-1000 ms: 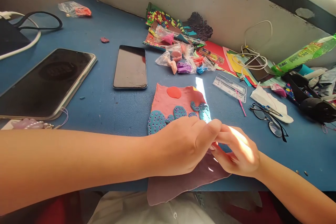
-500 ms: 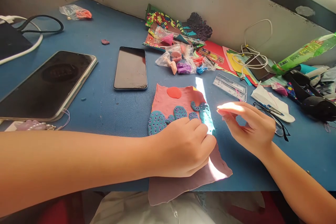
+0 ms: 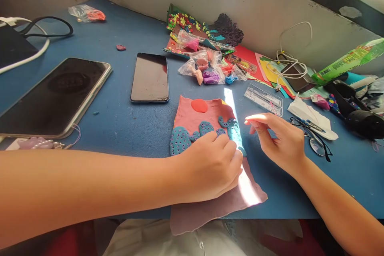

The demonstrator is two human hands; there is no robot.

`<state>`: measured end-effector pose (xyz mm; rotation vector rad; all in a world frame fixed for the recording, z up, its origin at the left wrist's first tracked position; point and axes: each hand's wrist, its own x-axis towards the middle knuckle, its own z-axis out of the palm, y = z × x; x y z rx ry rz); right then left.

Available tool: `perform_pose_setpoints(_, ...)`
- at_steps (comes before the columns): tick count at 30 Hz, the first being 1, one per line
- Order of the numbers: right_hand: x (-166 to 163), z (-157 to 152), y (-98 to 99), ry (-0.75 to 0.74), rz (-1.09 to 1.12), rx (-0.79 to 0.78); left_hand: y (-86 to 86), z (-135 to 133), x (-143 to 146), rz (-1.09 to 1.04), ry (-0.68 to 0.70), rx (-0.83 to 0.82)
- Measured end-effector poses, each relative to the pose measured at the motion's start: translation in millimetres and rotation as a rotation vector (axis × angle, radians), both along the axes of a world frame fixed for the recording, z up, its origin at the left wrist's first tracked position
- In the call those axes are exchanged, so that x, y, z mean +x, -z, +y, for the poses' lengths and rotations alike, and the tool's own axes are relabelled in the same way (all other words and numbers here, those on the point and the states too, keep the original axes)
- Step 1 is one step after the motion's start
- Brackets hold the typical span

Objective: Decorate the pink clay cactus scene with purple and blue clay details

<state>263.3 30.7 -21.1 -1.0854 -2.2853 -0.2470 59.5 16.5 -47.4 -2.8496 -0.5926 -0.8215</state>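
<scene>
Currently, clay sheet: lower centre; we see the red disc and dotted blue shapes placed, mauve bottom apparently undone.
Left hand: curled over it, grip hidden from us.
Right hand: right of centre, fingertips near together; holding anything, we can't tell.

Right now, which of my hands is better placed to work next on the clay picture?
Probably the left hand: it is over the clay picture, close to the blue dotted shapes. The right hand is off to the side, over the blue table.
</scene>
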Motion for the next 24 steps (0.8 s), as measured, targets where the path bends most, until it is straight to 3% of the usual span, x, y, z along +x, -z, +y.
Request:
perform_pose_setpoints(8,1,2,-2.5,-0.047,0.031,-0.297,0.3,0,1,0.017,0.006,-0.003)
perform_pose_setpoints(17,0,7,7.0,-0.09,0.052,-0.119,0.7,0,1,0.007,0.007,-0.009)
perform_pose_setpoints(24,2,8,8.5,-0.112,0.031,-0.142,1.2,0,1,-0.01,0.007,-0.009)
